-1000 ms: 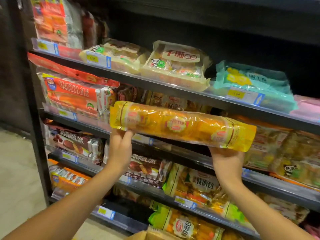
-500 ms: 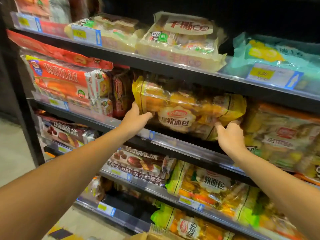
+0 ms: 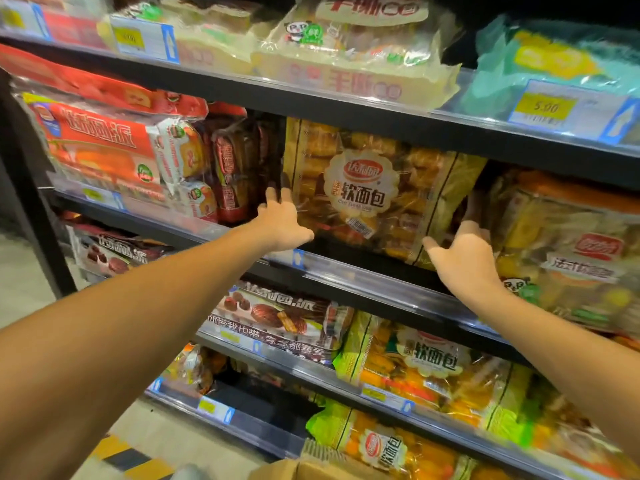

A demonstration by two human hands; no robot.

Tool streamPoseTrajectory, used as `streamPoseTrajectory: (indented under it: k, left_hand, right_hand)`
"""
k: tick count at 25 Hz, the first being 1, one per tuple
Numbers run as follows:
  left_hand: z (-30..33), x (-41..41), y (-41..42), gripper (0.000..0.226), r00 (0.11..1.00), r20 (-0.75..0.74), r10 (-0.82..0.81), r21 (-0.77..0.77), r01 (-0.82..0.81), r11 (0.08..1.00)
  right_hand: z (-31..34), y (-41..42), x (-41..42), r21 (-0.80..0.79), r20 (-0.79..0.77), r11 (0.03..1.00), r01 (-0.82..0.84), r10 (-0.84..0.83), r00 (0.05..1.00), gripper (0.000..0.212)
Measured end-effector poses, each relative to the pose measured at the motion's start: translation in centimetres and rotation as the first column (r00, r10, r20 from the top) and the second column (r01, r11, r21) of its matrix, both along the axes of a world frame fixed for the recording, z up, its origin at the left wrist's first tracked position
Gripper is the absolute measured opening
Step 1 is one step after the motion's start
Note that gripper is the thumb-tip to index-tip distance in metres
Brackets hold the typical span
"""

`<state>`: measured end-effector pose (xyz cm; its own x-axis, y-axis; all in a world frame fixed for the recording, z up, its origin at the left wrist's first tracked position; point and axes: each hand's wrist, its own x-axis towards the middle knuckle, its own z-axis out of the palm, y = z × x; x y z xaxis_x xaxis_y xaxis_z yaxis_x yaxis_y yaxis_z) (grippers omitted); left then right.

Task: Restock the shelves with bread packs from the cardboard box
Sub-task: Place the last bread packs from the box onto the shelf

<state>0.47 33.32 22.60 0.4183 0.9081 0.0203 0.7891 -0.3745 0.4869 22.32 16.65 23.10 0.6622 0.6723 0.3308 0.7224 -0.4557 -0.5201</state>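
A shop aisle: black tiered shelves (image 3: 346, 109) run past both hands, packed with sealed, printed snack and bread packs (image 3: 360, 188). Clear strips along the shelf edges carry yellow price tags (image 3: 549, 109), one reading 5.00, above the right grip. An open cardboard box (image 3: 311, 469) sits below the grips.

Dark metal shelves (image 3: 346, 109) in four tiers. Top: pale bread packs (image 3: 356, 46), teal pack (image 3: 554, 57). Second: red pie packs (image 3: 100, 147), yellow soft-bread pack (image 3: 367, 188) standing upright. Third: brown chocolate-pie pack (image 3: 277, 320), green-edged bread pack (image 3: 426, 365).
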Motion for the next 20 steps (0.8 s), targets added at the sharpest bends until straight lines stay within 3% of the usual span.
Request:
streamPoseTrajectory:
  k: [2,4,6,9,12,17,20]
  left_hand:
    - [0.5,0.3,-0.2,0.097,0.995,-0.092,0.024,0.155,-0.009,0.988]
    - [0.7,0.6,-0.8,0.088,0.983,-0.175,0.061,0.431,0.021,0.902]
    - [0.6,1.0,-1.2,0.080,0.970,-0.242,-0.018,0.568,0.156,0.808]
    - [0.7,1.7,-0.5,0.079,0.920,-0.318,-0.230,0.368,0.343,0.864]
    - [1.0,2.3,2.1,0.073,0.898,-0.392,-0.197,0.219,0.300,0.929]
    - [-0.9,2.6,5.3,0.063,0.919,-0.387,-0.071,0.215,0.164,0.963]
    - [-1.2,2.5,5.9,0.062,0.919,-0.383,-0.098,0.250,0.205,0.946]
  right_hand:
    - [0.2,-1.0,-0.1,0.014,0.204,0.997,-0.074,0.070,0.977,0.062]
    - [0.9,-1.3,-0.1,-0.201,0.427,0.972,-0.125,0.202,0.881,0.070]
    - [1.4,-0.5,0.2,-0.426,0.479,0.901,-0.086,0.305,0.823,0.070]
    - [1.6,1.4,1.5,-0.581,0.354,0.812,-0.064,0.323,0.878,0.064]
    - [0.8,2.8,2.1,-0.596,0.300,0.797,-0.094,0.330,0.895,0.069]
    - [-0.6,5.2,1.3,-0.589,0.309,0.801,-0.108,0.346,0.886,0.062]
    - [-0.5,5.5,1.5,-0.570,0.374,0.812,-0.121,0.388,0.842,0.066]
